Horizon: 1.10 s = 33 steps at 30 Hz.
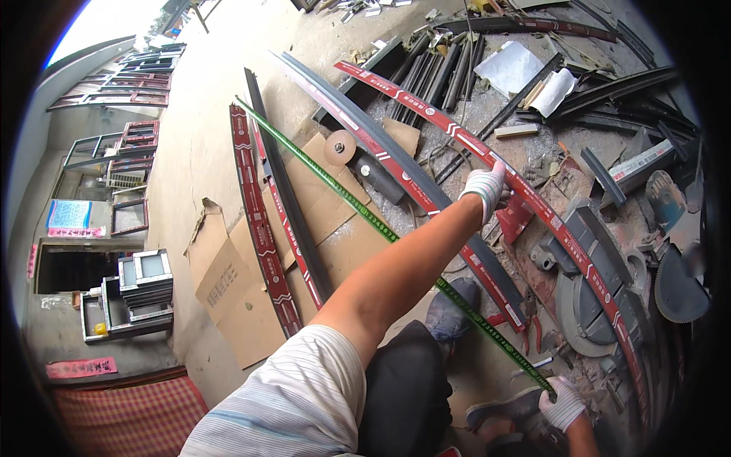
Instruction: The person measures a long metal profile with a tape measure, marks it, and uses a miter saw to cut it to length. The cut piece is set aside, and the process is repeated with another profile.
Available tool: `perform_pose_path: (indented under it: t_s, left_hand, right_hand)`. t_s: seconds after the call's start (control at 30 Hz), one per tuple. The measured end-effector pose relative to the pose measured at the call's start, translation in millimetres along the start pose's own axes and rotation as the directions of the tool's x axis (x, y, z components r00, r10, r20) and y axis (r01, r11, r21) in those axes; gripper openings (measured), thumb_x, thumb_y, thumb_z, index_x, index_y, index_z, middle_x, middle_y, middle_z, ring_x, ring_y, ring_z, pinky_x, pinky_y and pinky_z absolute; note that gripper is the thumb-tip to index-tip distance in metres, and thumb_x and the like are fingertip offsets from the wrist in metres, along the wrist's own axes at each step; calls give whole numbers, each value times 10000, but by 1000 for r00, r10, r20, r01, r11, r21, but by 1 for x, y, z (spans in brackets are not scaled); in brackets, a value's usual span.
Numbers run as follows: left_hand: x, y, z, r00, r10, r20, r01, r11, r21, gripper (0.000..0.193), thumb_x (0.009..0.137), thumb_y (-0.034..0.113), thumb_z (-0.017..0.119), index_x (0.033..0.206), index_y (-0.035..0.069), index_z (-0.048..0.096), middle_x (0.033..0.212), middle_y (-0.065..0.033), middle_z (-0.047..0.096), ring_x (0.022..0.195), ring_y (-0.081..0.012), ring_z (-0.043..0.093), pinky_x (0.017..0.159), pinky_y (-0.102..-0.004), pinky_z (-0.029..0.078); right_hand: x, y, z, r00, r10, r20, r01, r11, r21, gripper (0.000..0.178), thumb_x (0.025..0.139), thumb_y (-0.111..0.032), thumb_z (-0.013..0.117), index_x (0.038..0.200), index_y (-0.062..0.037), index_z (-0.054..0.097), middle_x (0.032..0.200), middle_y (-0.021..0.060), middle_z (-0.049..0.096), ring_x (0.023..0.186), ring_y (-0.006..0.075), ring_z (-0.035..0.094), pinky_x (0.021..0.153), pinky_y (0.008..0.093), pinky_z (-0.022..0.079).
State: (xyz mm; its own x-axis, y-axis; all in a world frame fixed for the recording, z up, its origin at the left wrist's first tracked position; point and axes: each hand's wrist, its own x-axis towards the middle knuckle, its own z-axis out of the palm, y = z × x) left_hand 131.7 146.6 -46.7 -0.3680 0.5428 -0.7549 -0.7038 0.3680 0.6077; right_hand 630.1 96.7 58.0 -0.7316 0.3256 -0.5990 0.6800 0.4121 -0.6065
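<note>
My left hand (487,190), in a white knit glove, reaches across the middle with its fingers closed around a long aluminium profile covered in red film (567,236). At the lower right my gloved right hand (563,404) is closed on the near end of a green tape measure blade (324,177). The blade runs out to the far left, passing beneath my left forearm. Between the blade and the held profile lies a grey profile with a red film strip (396,164). Further left rest a red profile (259,221) and a dark one (285,198).
An angle grinder (378,177) lies near flattened cardboard (236,293). Right of me stands a cutting saw with a round blade (683,283); red-handled pliers (537,333) lie close by. Dark profile scraps (449,72) pile up at the back. Window frames (141,286) stand along the left wall.
</note>
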Motion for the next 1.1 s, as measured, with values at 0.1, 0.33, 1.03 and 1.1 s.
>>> perform_pose_path:
  t_s: [0.1,0.33,1.03,1.1]
  left_hand:
    - [-12,5,10,994,-109,8,110,992,-67,444,1027,496,572,964,57,554,729,-76,566,538,-214,558,497,-380,493]
    - [2,-18,14,999,-6,-40,7,1000,12,333,1034,382,601,1087,54,603,872,-113,661,631,-263,662,573,-419,599]
    - [-122,55,44,603,300,739,-719,-198,666,514,918,475,690,1111,0,711,1031,-209,702,1001,-393,678,894,-461,528]
    - [-124,53,51,569,163,806,-747,-309,589,531,895,525,695,1095,34,726,1041,-175,703,1026,-382,667,945,-469,493]
  right_hand:
    - [0,5,-10,1000,10,-25,-10,1000,5,275,798,-136,642,1031,7,671,983,233,651,933,415,638,854,467,536]
    - [5,1,-30,998,50,-37,-51,998,-33,252,790,-149,643,989,3,676,941,222,652,928,408,637,853,466,534]
    - [-12,73,-73,921,-61,-385,-14,982,-190,217,781,-92,670,977,1,675,943,215,664,923,406,637,866,471,522]
    - [-15,72,-92,925,15,-379,-77,986,-149,180,780,-61,651,946,6,663,925,220,651,899,403,633,839,464,519]
